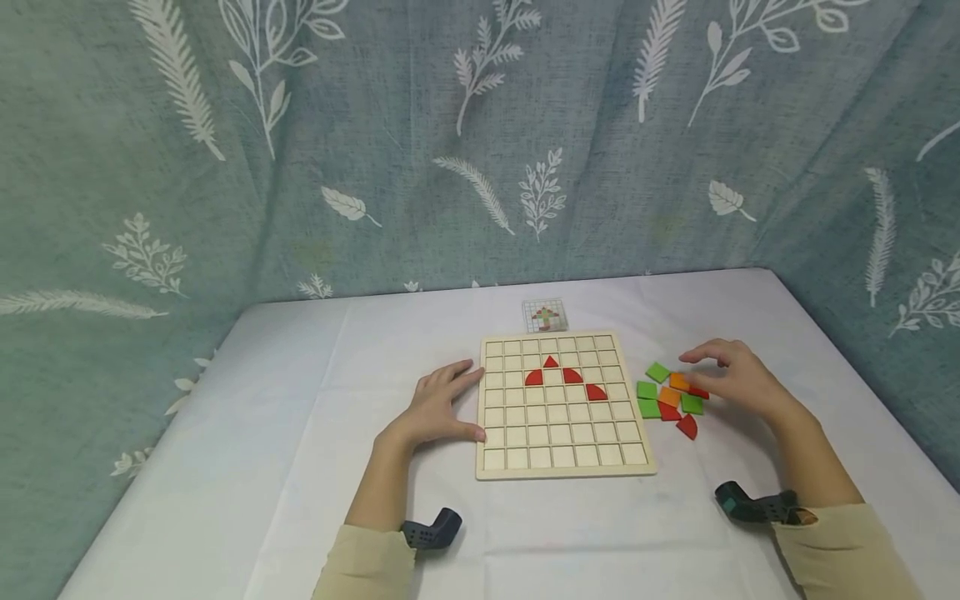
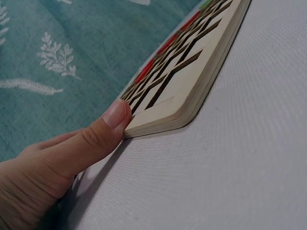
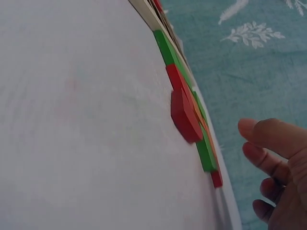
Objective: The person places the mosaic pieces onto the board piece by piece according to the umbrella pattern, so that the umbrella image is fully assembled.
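Note:
A pale wooden grid board [image 1: 566,476] lies on the table, with a red triangle [image 1: 551,362] and three red quarter-circle pieces [image 1: 572,377] in its upper cells. My left hand [image 1: 435,408] rests at the board's left edge, fingers and thumb spread. In the left wrist view the thumb [image 2: 116,115] touches the rim near a corner. To the board's right lie loose green squares [image 1: 647,390], orange squares [image 1: 669,397] and red pieces [image 1: 687,427]. Over the right side of these pieces hovers my right hand [image 1: 738,379], fingers loosely bent, thumb and index apart, holding nothing.
A small pattern card [image 1: 545,315] with a coloured design lies just behind the board. White cloth [image 1: 300,467] covers the table. A blue-green leaf-print curtain [image 1: 405,150] hangs along the back and sides. Each wrist wears a dark camera mount [image 1: 432,530].

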`<state>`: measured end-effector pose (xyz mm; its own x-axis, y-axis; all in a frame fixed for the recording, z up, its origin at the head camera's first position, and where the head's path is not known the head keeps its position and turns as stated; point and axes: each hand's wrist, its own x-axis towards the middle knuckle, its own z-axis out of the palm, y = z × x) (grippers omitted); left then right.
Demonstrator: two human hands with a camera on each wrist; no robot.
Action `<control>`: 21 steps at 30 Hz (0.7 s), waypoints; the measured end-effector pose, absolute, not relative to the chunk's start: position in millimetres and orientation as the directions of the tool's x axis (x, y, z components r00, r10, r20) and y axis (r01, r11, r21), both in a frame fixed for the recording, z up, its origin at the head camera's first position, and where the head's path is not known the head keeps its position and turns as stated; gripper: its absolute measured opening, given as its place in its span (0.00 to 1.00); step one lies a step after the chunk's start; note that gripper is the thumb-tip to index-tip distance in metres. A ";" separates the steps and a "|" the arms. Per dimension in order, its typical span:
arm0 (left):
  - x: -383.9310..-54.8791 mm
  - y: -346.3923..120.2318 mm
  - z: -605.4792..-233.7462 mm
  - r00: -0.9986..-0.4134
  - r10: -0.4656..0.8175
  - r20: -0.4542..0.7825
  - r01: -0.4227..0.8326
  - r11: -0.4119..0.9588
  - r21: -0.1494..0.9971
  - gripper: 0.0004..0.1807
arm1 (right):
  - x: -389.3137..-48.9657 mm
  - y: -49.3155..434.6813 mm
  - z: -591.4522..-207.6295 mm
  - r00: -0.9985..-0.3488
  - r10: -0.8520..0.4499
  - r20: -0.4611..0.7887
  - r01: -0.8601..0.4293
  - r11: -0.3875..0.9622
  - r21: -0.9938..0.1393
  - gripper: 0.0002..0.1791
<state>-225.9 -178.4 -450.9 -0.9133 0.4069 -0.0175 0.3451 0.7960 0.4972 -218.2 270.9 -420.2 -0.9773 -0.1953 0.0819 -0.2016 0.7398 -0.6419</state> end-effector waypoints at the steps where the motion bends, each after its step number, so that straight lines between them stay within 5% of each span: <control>1: -225.6 -178.2 -450.9 -0.914 0.406 -0.019 0.344 0.795 0.499 0.60 | -217.3 273.4 -420.8 -0.976 -0.200 0.088 -0.209 0.737 -0.643 0.17; 21: -226.0 -178.3 -450.6 -0.916 0.401 -0.019 0.337 0.794 0.506 0.60 | -213.1 291.5 -437.1 -0.953 -0.283 0.104 -0.283 0.718 -0.636 0.15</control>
